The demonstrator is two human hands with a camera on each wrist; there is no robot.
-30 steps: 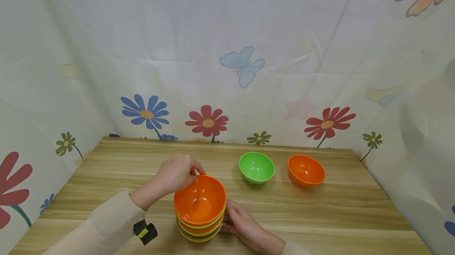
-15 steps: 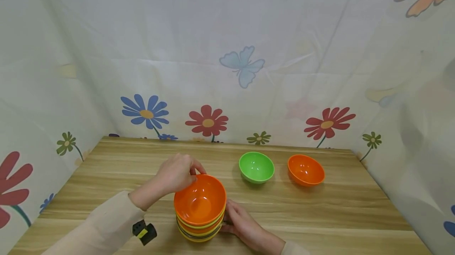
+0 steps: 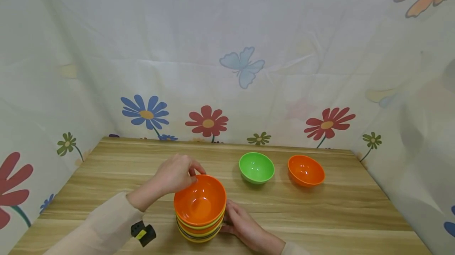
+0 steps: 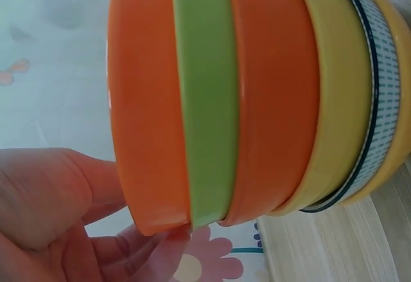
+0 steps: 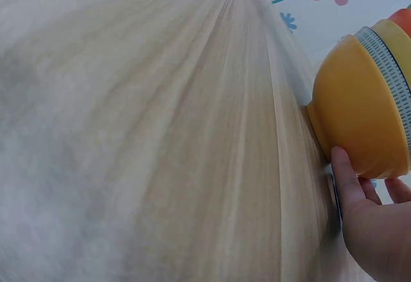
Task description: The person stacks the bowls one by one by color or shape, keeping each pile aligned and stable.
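Note:
A stack of nested bowls rises near the front of the table, left of centre. Its top orange bowl (image 3: 200, 201) has its far left rim pinched between the thumb and fingers of my left hand (image 3: 175, 174). Below that, the left wrist view shows a green bowl (image 4: 209, 102), a second orange bowl (image 4: 273, 102), a yellow bowl (image 4: 343, 96), a white patterned bowl (image 4: 385, 70) with a dark rim, and another yellow bowl at the bottom. My right hand (image 3: 247, 225) grips this bottom yellow bowl (image 5: 359, 115) from the right, low against the table, thumb near its base.
Behind and right of the stack, a separate green bowl (image 3: 256, 168) stands upright on the wooden table (image 3: 337, 215). Further right is a lone orange bowl (image 3: 306, 171). A flower-printed cloth (image 3: 177, 49) hangs along the back and both sides.

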